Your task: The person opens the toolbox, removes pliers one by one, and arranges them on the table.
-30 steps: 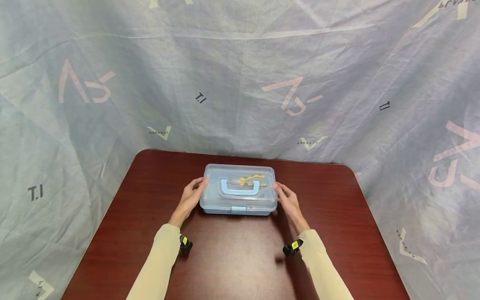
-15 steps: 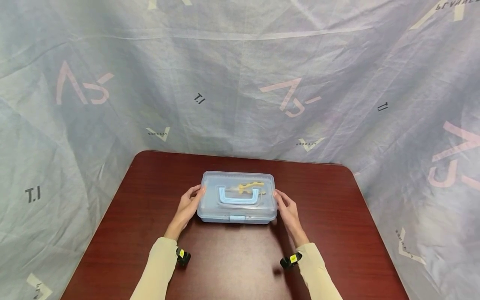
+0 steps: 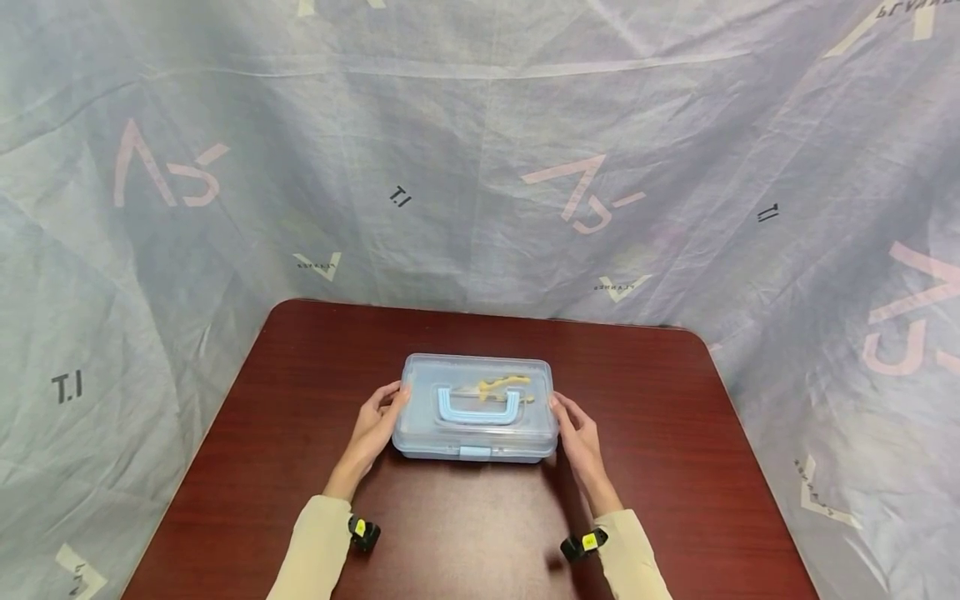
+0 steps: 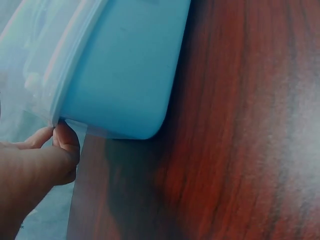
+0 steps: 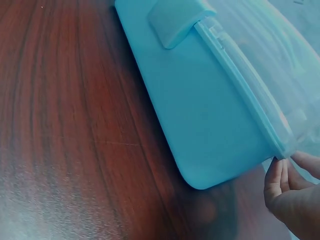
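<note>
A light blue plastic storage box (image 3: 475,443) with a clear lid and a blue carry handle (image 3: 478,414) stands level at mid-table. Its lid is down, and the front latch (image 3: 475,453) lies over the rim. Through the lid shows something yellow with dark marks (image 3: 498,386). My left hand (image 3: 377,423) grips the box's left end, thumb on top and fingers curled under the rim. At the opposite end my right hand (image 3: 579,433) holds the rim the same way. Both wrist views show fingertips (image 4: 67,137) pinching right beneath the lid's edge.
The box is on a dark red wooden table (image 3: 300,375) with rounded far corners. Grey printed cloth (image 3: 480,167) hangs behind it and along both sides. Each wrist wears a small black camera (image 3: 363,533).
Both hands have drawn the box toward the person, down in the head view, away from the table's far edge. The grip at both ends is the same.
</note>
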The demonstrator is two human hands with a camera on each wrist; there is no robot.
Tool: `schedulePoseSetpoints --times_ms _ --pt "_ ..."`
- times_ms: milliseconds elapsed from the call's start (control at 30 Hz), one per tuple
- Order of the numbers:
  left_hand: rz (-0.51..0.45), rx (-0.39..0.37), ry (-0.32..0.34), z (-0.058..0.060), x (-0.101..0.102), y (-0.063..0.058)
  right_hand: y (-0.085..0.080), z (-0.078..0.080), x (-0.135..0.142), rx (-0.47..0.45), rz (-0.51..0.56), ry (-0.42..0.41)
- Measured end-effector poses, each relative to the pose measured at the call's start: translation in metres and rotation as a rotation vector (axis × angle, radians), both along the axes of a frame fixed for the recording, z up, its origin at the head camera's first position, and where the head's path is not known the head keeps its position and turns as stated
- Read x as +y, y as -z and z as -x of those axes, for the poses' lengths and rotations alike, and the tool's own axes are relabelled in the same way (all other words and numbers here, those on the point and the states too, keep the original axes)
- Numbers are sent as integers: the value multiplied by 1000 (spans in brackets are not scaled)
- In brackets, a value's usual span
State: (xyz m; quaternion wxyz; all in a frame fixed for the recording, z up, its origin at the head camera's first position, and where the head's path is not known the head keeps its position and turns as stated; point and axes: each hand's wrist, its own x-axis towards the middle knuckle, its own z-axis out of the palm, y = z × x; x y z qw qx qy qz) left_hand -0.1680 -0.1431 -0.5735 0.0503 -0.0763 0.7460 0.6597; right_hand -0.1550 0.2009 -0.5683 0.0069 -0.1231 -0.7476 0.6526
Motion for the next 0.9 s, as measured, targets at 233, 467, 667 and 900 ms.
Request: schedulePoseSetpoints --times_ms 233,467,667,900 --pt "-39 -4 -10 -9 1 1 -11 -12 -3 -18 24 11" --pt "-38 -6 -12 -19 2 0 -29 -26 -10 -2 15 13" --pt "-36 6 -6 -23 2 -1 -22 -25 -7 -33 9 32" --pt "-34 -24 -10 -23 0 -5 -3 -26 -4 -73 10 92"
